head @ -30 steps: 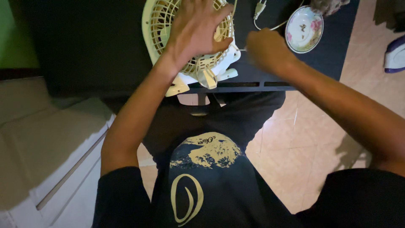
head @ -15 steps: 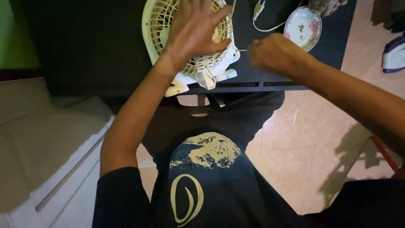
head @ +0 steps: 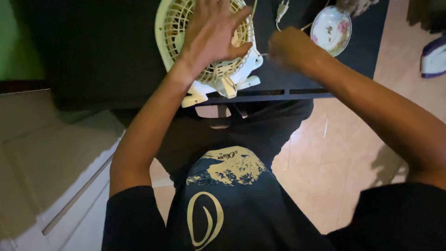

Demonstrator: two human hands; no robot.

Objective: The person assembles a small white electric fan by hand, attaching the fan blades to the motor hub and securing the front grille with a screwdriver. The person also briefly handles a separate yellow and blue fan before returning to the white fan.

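Small cream plastic fan (head: pixel 186 28) laid face-down on dark matte counter (head: pixel 102 51), near its front edge; round grille of thin ribs, blocky base parts projecting toward the person. Left hand (head: pixel 214 32) pressed flat on the grille, fingers spread wide, nothing gripped. Right hand (head: pixel 288 46) curled closed just beside the fan's right edge, seemingly pinched on a thin tool; blurred, so what is held cannot be told. Hands kept apart. Round glossy saucer (head: pixel 331 29) with floral pattern set to the right. Pale cord with plug (head: pixel 281 9) seen behind. Smooth beige tiled floor (head: pixel 334 153) below.
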